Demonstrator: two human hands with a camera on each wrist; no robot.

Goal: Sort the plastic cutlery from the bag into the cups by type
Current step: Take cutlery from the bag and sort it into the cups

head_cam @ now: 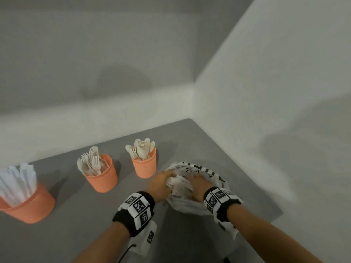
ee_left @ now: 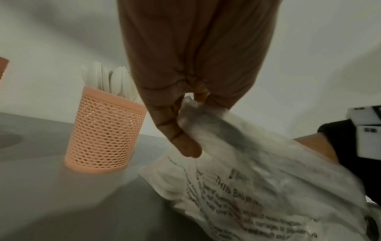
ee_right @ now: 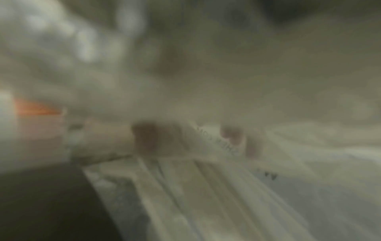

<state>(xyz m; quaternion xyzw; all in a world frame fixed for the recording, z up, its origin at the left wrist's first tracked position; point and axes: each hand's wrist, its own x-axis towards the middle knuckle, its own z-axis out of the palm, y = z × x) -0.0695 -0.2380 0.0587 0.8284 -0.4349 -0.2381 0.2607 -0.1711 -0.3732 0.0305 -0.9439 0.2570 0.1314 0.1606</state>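
The left hand pinches a fold of the white plastic bag at its left rim; in the left wrist view the thumb and fingers are drawn together on the crumpled film. The right hand reaches down into the bag's open mouth with its fingers out of sight among pale cutlery, so I cannot tell whether it is spread or curled round anything. The right wrist view is a blur of film and long pale handles; fingertips show only as dark smudges.

The bag sits on the grey counter near its right edge, close to the far right corner. Three orange mesh cups stand in a row along the far edge to the left of the bag. The cup of spoons is nearest the bag, just beside the left hand. The cup of forks comes next. The cup of knives stands at the left, cut off by the frame edge. Black print on the bag is only partly legible. Both wrists wear black bands with square-coded white tags.
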